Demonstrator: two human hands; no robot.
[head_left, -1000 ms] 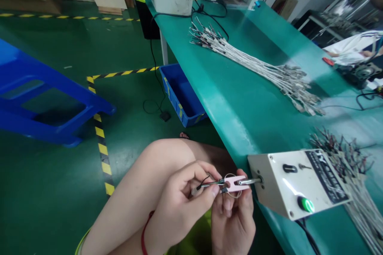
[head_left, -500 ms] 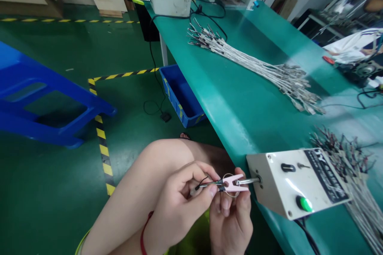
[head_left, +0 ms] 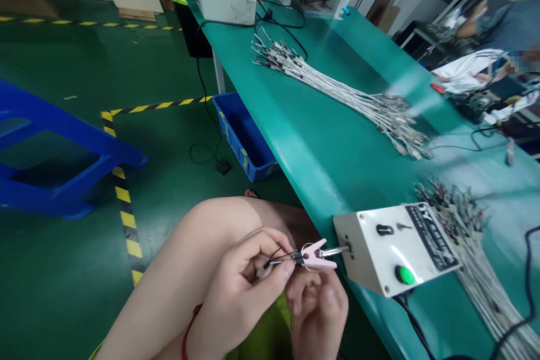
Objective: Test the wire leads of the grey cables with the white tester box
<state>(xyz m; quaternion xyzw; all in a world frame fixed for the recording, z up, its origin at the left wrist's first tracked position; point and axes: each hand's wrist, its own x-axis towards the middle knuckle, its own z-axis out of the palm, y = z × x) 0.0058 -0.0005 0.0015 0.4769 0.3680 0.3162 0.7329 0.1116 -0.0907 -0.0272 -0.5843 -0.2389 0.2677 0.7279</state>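
Observation:
A pink spring clip (head_left: 314, 255) sits on the end of a metal shaft that sticks out of a white box (head_left: 392, 247) with a dial, a toggle switch and a green button. My left hand (head_left: 240, 287) pinches thin dark wires (head_left: 278, 260) between thumb and fingers, close to the clip's black-tipped jaws. A pale end piece of the wires (head_left: 264, 271) shows by the curled fingers. Just below the clip, my right hand (head_left: 318, 304) has its fingers loosely bent and apart, with nothing visible in them. The clip's handles are spread wide.
Bundles of grey cables (head_left: 337, 93) lie on the green table (head_left: 329, 163), with another bundle (head_left: 476, 259) behind the box. A second white box (head_left: 223, 0) stands at the far end. Below are a blue bin (head_left: 244, 140) and a blue stool (head_left: 63, 140). A person (head_left: 502, 28) is at far right.
My right hand has come off the clip's handles and dropped slightly; the handles now stand wider apart. My left hand keeps its pinch on the wires. The view has shifted right.

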